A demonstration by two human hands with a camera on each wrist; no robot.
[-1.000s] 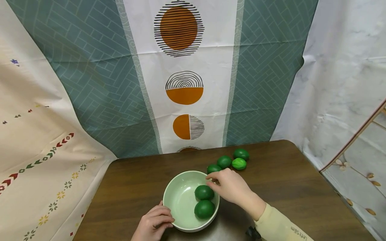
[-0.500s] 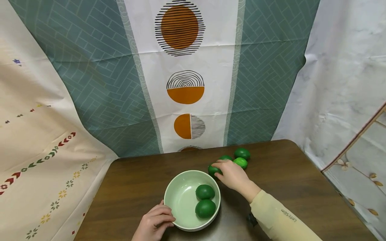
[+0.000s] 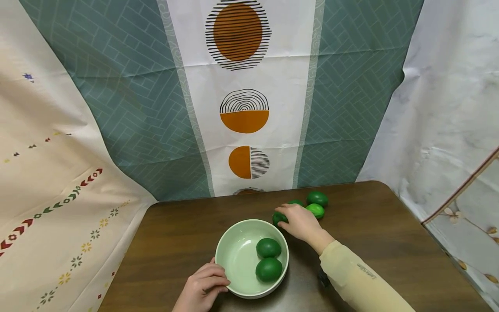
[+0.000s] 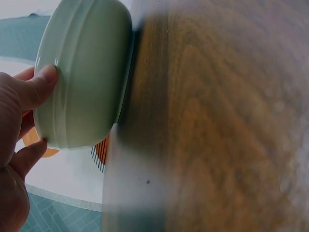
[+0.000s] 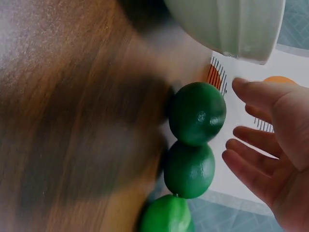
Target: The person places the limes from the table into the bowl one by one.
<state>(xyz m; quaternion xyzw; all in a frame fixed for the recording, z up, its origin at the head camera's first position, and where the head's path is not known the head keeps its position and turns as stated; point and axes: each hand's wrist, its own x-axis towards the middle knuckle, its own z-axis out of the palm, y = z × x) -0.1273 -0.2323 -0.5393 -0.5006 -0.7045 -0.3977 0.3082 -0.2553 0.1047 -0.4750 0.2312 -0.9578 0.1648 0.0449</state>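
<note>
Table: woodgrain; patterned cloth behind.
Near fruit: on table, near bowl, just beside next fruit; likely light, firm, smooth enough to roll.
Hold: probably best round its middle, thumb opposite fingers.
Right hand: just above it, thumb and fingers apart, holding nothing.
Left hand: pinches bowl at rim.

Low leftward passage for the right hand is barred by the bowl, forward by fruits; room is left over the table rightward and in the bowl's left half.
</note>
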